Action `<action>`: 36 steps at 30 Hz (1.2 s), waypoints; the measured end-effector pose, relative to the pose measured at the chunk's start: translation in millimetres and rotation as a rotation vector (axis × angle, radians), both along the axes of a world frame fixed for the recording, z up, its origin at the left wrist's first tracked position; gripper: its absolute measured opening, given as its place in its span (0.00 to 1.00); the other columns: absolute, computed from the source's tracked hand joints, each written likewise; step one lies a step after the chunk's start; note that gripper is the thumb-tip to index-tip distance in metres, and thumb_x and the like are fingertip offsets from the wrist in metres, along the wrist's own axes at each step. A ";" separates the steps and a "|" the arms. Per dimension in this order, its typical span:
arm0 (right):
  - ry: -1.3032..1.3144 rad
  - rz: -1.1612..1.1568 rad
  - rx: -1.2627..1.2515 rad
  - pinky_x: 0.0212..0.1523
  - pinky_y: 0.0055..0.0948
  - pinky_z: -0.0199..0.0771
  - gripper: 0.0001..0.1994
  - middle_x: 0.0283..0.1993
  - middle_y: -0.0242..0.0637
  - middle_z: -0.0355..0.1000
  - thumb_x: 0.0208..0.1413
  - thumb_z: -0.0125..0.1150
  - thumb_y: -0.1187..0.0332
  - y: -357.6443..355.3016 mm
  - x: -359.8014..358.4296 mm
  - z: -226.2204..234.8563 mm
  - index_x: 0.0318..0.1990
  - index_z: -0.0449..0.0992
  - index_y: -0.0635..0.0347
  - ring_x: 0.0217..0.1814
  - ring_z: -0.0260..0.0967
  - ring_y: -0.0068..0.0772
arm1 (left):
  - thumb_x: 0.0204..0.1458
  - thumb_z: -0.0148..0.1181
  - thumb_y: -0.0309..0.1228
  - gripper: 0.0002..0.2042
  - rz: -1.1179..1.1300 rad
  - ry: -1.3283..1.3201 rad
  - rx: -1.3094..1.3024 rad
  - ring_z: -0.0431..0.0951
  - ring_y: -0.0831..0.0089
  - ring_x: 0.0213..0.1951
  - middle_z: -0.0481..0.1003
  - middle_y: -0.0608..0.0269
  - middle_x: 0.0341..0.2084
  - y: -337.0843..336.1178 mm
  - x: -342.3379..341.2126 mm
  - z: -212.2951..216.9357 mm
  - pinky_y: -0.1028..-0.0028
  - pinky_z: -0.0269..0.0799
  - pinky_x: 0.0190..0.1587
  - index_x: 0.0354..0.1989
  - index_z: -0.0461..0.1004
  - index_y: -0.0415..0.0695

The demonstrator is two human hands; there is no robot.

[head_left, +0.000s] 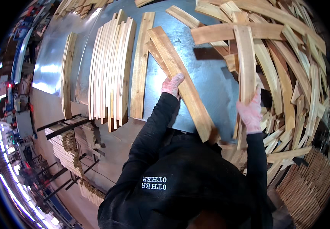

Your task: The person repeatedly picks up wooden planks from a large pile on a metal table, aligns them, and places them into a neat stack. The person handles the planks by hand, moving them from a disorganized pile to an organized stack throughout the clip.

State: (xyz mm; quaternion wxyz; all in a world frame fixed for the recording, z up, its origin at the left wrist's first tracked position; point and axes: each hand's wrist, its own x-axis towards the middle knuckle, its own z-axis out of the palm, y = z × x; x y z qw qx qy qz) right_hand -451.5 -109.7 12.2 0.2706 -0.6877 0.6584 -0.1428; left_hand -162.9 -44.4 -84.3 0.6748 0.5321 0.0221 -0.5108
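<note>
My left hand (172, 85), in a pale pinkish work glove, is closed round the edge of a wooden board (191, 93) that slants over the metal table (210, 87). Behind that board, part of another plank (157, 57) shows. On the right, my gloved right hand (251, 111) is closed on a second board (245, 57), which points away from me beside a loose heap of boards (283, 72). Its fingers are partly hidden by the wood. A single flat plank (139, 68) lies to the left of my left hand.
Farther left stands a row of boards on edge (109, 68), then a narrow stack (68, 76) at the table's left part. Stacked wood on a dark metal rack (67, 149) is at lower left. Another wood stack (306, 187) sits at lower right.
</note>
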 end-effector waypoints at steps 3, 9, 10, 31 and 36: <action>-0.679 0.160 0.312 0.62 0.31 0.67 0.49 0.64 0.46 0.61 0.43 0.69 0.69 18.6 -9.8 16.9 0.72 0.45 0.62 0.62 0.64 0.38 | 0.48 0.69 0.28 0.20 -0.009 -0.121 0.087 0.79 0.64 0.38 0.78 0.59 0.36 -1.1 22.3 -0.7 0.65 0.76 0.44 0.49 0.72 0.38; -0.189 0.299 -0.258 0.69 0.38 0.58 0.53 0.69 0.52 0.55 0.41 0.73 0.63 -14.9 43.4 23.7 0.73 0.44 0.60 0.71 0.55 0.48 | 0.48 0.67 0.29 0.20 -0.012 -0.410 0.192 0.79 0.67 0.35 0.79 0.58 0.36 0.3 78.9 31.1 0.69 0.76 0.41 0.49 0.74 0.37; -0.196 0.257 -0.251 0.68 0.39 0.60 0.53 0.70 0.54 0.55 0.42 0.73 0.63 -22.5 56.1 38.2 0.73 0.43 0.60 0.70 0.56 0.51 | 0.48 0.67 0.31 0.20 0.001 -0.446 0.192 0.79 0.68 0.35 0.79 0.58 0.36 2.5 89.8 29.2 0.70 0.76 0.40 0.49 0.75 0.38; -1.475 0.177 1.377 0.58 0.39 0.76 0.32 0.52 0.50 0.73 0.46 0.69 0.73 -2.3 165.7 -61.8 0.60 0.65 0.73 0.53 0.74 0.46 | 0.51 0.65 0.54 0.31 -0.287 -0.639 0.218 0.78 0.64 0.41 0.79 0.52 0.39 -13.7 99.8 60.7 0.65 0.72 0.46 0.51 0.73 0.37; -0.985 0.152 0.934 0.48 0.29 0.75 0.32 0.49 0.40 0.74 0.45 0.73 0.70 6.5 187.7 -68.5 0.58 0.68 0.68 0.46 0.74 0.32 | 0.47 0.60 0.45 0.23 -0.422 -0.851 0.614 0.79 0.51 0.43 0.78 0.42 0.36 -39.8 70.2 69.2 0.60 0.72 0.49 0.45 0.75 0.39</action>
